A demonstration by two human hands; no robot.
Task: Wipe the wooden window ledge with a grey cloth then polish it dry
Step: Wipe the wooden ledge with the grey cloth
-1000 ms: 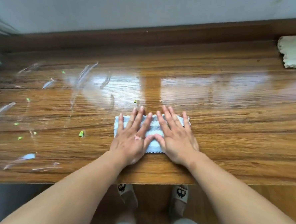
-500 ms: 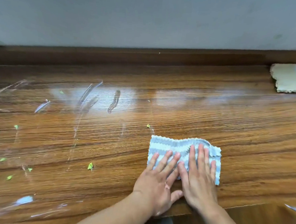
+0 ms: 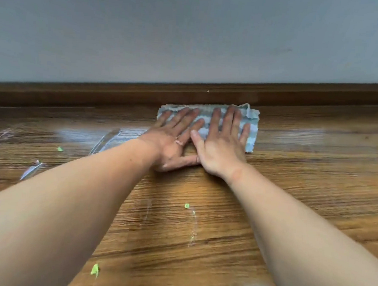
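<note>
Setting: a broad, glossy brown wood-grain window ledge [image 3: 291,193] below a plain grey wall, with a darker wooden back rail [image 3: 76,96] along its far edge.

Item 1: folded grey-and-white striped cloth [image 3: 252,124], lying flat at the far side of the ledge, its far hem touching the back rail. Half a second before it had lain close to the near edge; it had since been pushed straight across the full depth of the ledge.

Item 2: left hand [image 3: 173,137], fingers spread, palm pressed down on the cloth's left half.

Item 3: right hand [image 3: 222,145], likewise spread flat on the right half, thumb touching the left hand.

Item 4: small green scraps [image 3: 187,205], one just behind the wrists, others near and to the left [image 3: 95,269].

Item 5: pale wet streaks [image 3: 105,141] at left.

Assessment: one lane was covered; the scraps and streaks suggested the left portion remained unwiped, polishing not yet begun.
</note>
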